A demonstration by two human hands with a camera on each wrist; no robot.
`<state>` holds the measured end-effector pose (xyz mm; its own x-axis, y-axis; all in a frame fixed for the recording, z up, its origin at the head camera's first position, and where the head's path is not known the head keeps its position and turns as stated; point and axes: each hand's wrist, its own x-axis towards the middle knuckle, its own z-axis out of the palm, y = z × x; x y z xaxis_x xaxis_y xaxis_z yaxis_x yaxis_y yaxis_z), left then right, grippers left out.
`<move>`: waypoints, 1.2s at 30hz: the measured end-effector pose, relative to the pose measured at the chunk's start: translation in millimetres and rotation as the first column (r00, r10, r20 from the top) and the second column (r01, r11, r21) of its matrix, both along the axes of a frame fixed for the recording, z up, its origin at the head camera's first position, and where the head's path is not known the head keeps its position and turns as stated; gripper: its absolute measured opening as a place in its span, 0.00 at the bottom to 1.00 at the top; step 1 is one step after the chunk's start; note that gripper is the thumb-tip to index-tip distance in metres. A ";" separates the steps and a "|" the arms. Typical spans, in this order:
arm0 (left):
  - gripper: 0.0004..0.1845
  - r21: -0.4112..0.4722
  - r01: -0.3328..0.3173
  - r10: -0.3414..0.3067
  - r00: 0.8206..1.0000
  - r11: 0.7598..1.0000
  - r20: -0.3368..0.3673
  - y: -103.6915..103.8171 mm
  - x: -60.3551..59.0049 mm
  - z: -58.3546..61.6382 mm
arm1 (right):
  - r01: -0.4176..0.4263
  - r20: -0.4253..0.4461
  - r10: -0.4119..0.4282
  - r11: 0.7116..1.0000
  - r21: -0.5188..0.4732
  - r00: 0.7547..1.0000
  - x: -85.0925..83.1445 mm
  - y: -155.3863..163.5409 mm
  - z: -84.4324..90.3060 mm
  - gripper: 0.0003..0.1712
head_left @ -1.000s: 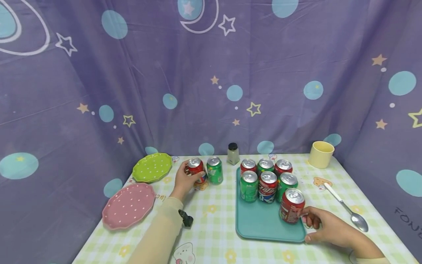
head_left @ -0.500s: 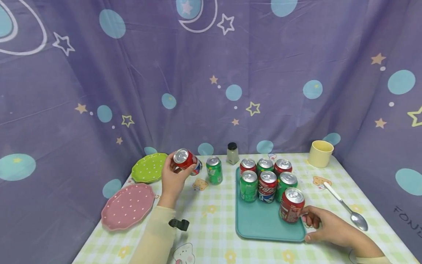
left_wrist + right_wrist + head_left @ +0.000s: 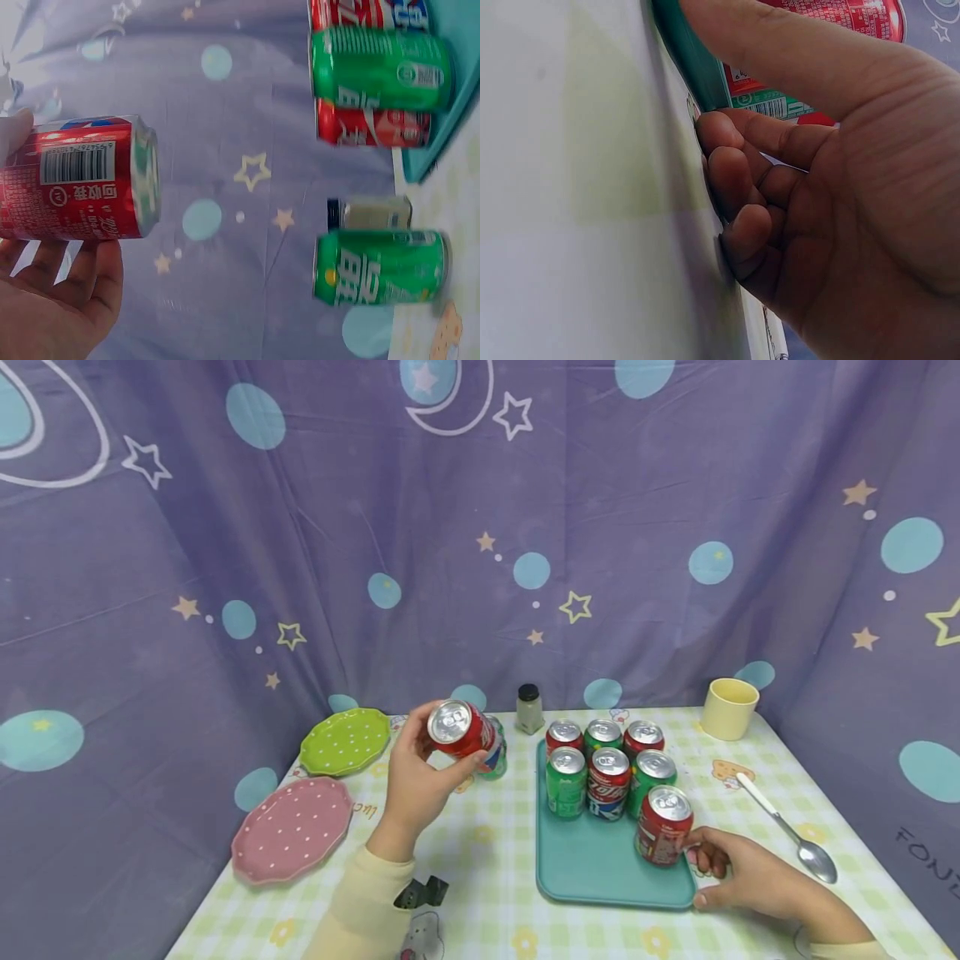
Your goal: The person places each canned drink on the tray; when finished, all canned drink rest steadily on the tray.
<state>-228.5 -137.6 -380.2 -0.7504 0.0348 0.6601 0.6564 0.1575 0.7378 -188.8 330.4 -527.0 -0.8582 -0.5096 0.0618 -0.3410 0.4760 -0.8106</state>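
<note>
My left hand (image 3: 420,781) grips a red can (image 3: 459,728) and holds it tilted above the table, its silver top towards me. The left wrist view shows the same red can (image 3: 75,178) on its side in my left hand (image 3: 52,300). A green can (image 3: 497,758) stands on the table just behind it, partly hidden. Several red and green cans (image 3: 609,768) stand on a teal tray (image 3: 592,868). My right hand (image 3: 738,872) holds the tray's near right corner, thumb on the teal tray's rim (image 3: 686,60) and fingers (image 3: 739,180) curled beside a red can (image 3: 663,827).
A green dotted plate (image 3: 345,741) and a pink dotted plate (image 3: 292,827) lie at the left. A small black-lidded jar (image 3: 529,709) stands at the back, a yellow cup (image 3: 730,710) at the back right, a spoon (image 3: 795,843) at the right. Purple curtains enclose the table.
My left hand has lifted the red can off the table beside the green can, tilted it and brought it right and towards me. The right hand has stayed put.
</note>
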 end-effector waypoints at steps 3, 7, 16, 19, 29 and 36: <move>0.37 -0.051 0.017 -0.017 1.000 0.999 -0.003 11.8 5.9 -1.7 | -0.009 -0.017 0.009 1.000 -0.005 1.000 -0.2 1.0 -1.2 0.36; 0.38 -0.125 0.046 -0.047 0.999 0.991 -0.001 27.8 9.1 -9.3 | -0.014 -0.023 0.014 1.000 -0.015 1.000 -0.3 1.9 -2.2 0.35; 0.39 -0.200 0.160 -0.141 0.984 0.967 0.106 64.0 13.6 -35.5 | 0.008 0.001 -0.008 1.000 0.010 1.000 -0.5 0.9 -0.6 0.37; 0.39 -0.214 0.205 -0.172 0.972 0.955 0.160 73.9 11.6 -47.1 | 0.016 0.001 -0.016 1.000 0.020 1.000 0.1 0.5 0.0 0.38; 0.41 -0.282 0.240 -0.132 0.926 0.929 0.353 102.7 8.6 -79.5 | 0.025 0.028 -0.026 0.999 0.033 0.999 -1.5 -0.2 -0.2 0.39; 0.40 -0.349 0.209 -0.055 0.914 0.913 0.403 120.4 8.1 -91.2 | 0.031 0.040 -0.032 0.999 0.035 0.999 -1.3 -0.8 1.6 0.40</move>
